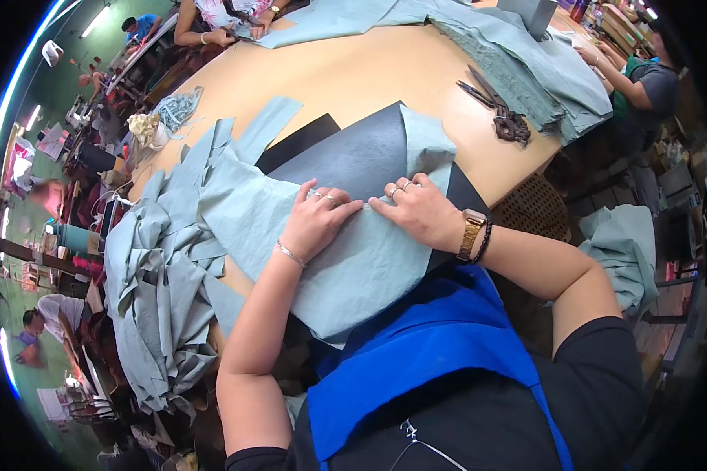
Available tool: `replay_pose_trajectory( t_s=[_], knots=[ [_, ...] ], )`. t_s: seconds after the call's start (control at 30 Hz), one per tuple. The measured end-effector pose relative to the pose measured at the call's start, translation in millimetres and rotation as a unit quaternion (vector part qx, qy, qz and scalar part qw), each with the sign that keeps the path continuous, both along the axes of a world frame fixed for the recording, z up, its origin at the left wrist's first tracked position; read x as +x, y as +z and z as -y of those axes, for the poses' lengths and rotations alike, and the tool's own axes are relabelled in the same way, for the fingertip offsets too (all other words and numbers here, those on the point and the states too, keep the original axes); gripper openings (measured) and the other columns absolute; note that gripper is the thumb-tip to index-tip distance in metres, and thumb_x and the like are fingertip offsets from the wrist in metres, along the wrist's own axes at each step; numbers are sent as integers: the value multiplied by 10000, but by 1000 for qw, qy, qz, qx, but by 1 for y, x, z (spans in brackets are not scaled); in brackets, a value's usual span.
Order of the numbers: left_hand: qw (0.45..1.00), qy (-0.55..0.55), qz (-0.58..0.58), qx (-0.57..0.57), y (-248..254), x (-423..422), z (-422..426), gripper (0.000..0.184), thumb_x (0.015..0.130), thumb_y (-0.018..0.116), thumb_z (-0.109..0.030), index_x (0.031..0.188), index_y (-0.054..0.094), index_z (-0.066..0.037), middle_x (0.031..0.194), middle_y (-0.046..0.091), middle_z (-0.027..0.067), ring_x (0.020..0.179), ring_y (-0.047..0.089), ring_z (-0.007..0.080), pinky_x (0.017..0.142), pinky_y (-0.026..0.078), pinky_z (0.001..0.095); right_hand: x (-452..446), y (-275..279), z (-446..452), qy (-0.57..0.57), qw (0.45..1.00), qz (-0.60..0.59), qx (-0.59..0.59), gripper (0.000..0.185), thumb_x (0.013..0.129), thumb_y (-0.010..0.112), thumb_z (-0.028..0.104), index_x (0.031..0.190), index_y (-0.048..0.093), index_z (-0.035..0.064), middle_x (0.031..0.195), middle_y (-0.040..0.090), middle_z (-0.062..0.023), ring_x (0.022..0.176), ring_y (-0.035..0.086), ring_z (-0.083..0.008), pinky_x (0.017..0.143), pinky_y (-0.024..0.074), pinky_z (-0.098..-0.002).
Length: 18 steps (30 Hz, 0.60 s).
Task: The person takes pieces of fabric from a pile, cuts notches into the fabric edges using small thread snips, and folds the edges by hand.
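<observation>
A pale blue-green cloth piece [361, 271] lies over a dark, smooth board [349, 153] at the table's near edge, with one end folded up at the upper right. My left hand [318, 220] pinches the cloth's edge between thumb and fingers. Close beside it, my right hand [423, 212] grips the same edge, thumb tip almost meeting the left fingers. What lies under the fingertips is hidden. To the left is a heap of matching cloth pieces [153, 290], partly hanging off the table.
On the wooden table [346, 71] lie black-handled scissors [495, 106]. More cloth [518, 71] spreads along the far right edge. A bundle of strips [177, 108] is at left. Co-workers sit at the far side [228, 16] and right [644, 86]. Cloth [620, 251] hangs at my right.
</observation>
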<state>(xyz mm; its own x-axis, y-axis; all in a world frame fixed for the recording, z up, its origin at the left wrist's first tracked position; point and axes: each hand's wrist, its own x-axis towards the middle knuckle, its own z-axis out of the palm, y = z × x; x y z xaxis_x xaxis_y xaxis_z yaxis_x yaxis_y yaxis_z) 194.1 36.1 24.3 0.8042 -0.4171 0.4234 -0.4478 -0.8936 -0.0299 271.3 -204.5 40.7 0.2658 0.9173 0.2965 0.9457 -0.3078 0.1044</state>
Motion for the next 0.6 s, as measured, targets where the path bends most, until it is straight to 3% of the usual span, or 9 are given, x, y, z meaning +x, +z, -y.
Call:
replay_pose_trajectory(
  t_s=[0.37, 0.6],
  knots=[
    [999, 39, 20, 5, -1, -2, -49, 298, 798, 695, -123, 1022, 733, -315, 972, 666, -111, 923, 644, 98, 1057, 387, 436, -9, -9, -10, -14, 997, -79, 16, 386, 880, 508, 91, 1254, 588, 41, 1122, 607, -136, 1012, 608, -264, 832, 520, -373],
    [998, 53, 34, 20, 0, -4, -46, 290, 812, 679, -117, 1012, 736, -321, 974, 671, -111, 947, 649, 100, 1120, 335, 452, -15, -1, -19, -44, 995, -91, 0, 389, 898, 517, 137, 1281, 588, 129, 1178, 605, -119, 1070, 600, -270, 769, 537, -409]
  ],
)
